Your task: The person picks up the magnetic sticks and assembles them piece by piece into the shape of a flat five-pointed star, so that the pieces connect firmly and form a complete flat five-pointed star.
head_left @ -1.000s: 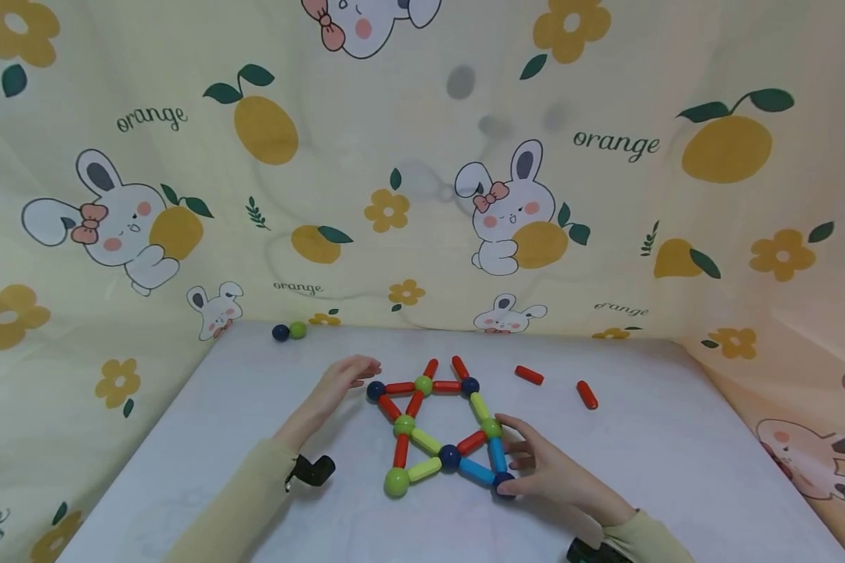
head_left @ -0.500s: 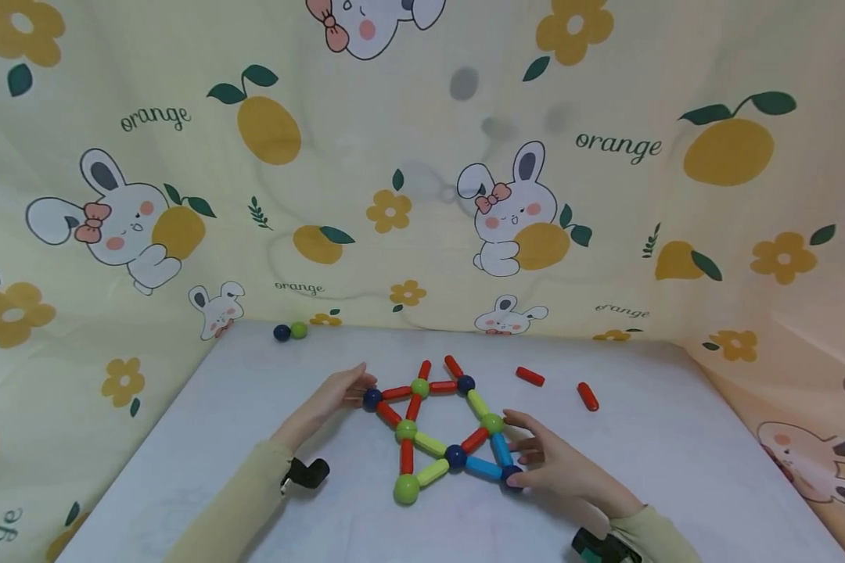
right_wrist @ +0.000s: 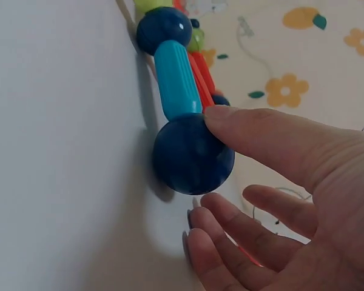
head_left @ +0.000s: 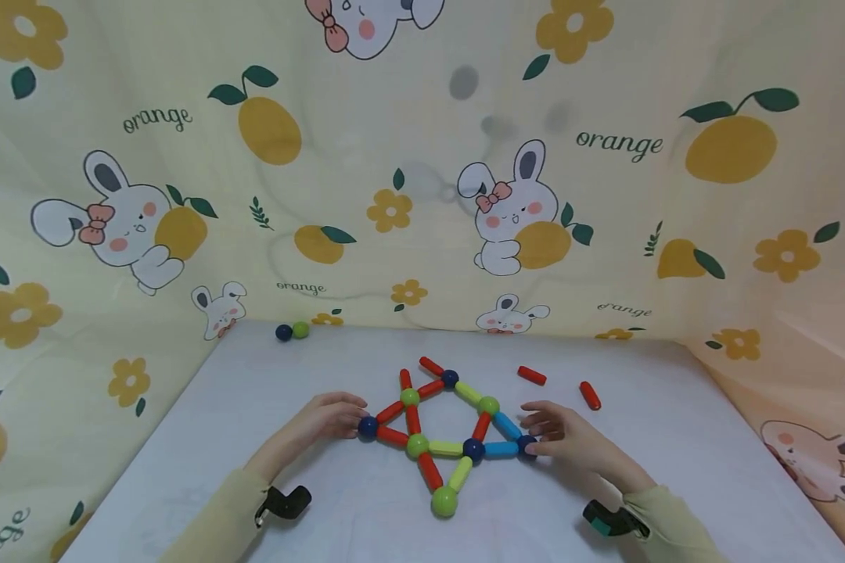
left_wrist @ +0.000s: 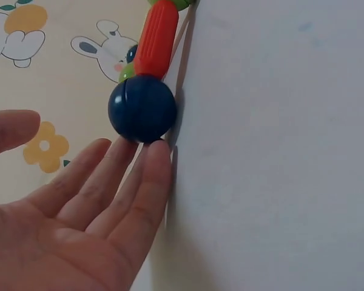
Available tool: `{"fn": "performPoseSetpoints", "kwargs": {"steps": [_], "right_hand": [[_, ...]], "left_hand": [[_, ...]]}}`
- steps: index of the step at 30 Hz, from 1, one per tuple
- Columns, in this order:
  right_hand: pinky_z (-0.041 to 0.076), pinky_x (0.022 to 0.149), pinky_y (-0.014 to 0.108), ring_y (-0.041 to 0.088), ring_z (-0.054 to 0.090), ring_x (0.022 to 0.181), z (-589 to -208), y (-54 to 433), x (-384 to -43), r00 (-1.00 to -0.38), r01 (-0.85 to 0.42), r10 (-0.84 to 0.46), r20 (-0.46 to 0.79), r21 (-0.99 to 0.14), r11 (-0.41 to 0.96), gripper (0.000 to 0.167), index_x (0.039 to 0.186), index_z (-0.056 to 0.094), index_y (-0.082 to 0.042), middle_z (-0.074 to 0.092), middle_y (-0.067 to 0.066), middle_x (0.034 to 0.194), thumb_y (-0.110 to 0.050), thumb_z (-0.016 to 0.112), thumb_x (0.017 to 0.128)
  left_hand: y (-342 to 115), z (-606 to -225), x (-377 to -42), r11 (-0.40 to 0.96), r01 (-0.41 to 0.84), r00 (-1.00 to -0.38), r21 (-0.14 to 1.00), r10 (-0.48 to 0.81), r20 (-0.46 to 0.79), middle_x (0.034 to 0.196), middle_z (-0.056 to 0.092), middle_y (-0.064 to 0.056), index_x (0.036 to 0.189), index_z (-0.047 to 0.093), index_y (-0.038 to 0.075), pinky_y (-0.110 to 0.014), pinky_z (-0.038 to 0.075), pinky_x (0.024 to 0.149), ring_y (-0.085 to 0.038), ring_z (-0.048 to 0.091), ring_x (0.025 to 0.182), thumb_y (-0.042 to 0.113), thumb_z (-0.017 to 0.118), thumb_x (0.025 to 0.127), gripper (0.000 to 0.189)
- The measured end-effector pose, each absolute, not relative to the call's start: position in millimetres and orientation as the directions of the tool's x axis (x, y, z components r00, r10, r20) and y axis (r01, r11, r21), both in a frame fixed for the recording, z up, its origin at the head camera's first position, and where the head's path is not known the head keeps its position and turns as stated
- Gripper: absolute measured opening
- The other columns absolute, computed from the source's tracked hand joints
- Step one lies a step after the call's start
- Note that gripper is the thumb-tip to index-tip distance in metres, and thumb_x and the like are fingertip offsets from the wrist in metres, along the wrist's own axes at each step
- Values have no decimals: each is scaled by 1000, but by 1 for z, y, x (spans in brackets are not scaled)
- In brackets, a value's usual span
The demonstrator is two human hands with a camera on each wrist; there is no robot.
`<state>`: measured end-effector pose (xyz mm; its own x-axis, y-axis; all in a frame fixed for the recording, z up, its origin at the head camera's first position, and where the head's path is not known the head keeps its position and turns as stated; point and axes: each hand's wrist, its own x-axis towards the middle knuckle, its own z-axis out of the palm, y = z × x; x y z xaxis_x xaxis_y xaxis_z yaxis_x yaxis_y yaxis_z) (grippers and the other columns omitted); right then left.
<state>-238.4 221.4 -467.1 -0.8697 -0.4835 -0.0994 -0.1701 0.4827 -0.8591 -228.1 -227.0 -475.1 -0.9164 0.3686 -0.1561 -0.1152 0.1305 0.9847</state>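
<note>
A flat frame of coloured rods and balls lies on the white table. My left hand point(head_left: 324, 418) touches the dark blue ball point(left_wrist: 142, 109) at the frame's left end with its fingertips, thumb held apart. On the right end, my right hand point(head_left: 577, 438) rests its thumb on another dark blue ball point(right_wrist: 193, 154), the other fingers loosely bent and off it. Between these ends are red rods point(head_left: 413, 419), yellow-green rods point(head_left: 446, 448), blue rods point(head_left: 501, 449) and green balls point(head_left: 418, 446). A larger green ball point(head_left: 444, 501) forms the near corner. Two red rods stick out at the far side with free ends.
Two loose red rods, one nearer the frame point(head_left: 532, 375) and one farther right point(head_left: 590, 395), lie on the table. A dark blue ball point(head_left: 284, 333) and a green ball point(head_left: 300, 330) sit at the back left. A printed cloth point(head_left: 352, 156) hangs behind.
The whole frame has turned counterclockwise on the table. Its left end came nearer with my left hand, its right end went outward and away with my right, and the near green ball shifted right.
</note>
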Motion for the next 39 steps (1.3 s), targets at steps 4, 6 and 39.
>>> {"fn": "performPoseSetpoints", "kwargs": {"steps": [4, 6, 39], "right_hand": [[52, 87, 43, 32, 58, 106, -468, 228, -247, -885, -178, -459, -78, -854, 489, 60, 134, 46, 0, 61, 16, 118, -18, 74, 85], [52, 87, 43, 31, 58, 105, -468, 229, -250, -902, -162, -424, -80, -847, 506, 57, 133, 48, -1, 62, 15, 117, -18, 73, 86], [50, 89, 44, 29, 56, 106, -474, 219, -262, -960, -120, -274, -56, -800, 587, 40, 127, 55, -2, 60, 14, 121, -17, 66, 91]], "left_hand": [[-224, -473, -220, 132, -150, -901, 980, 391, -191, 117, 63, -19, 128, 49, -10, -39, 53, 86, -27, 63, 101, 18, 51, 98, 41], [-222, -472, -216, 130, -179, -886, 975, 409, -217, 118, 63, -19, 129, 48, -9, -39, 52, 88, -29, 62, 103, 19, 51, 98, 43], [-290, -443, -290, 426, 232, -970, 874, 40, 238, 127, 54, -24, 128, 51, -3, -44, 47, 95, -37, 52, 117, 17, 70, 89, 48]]}}
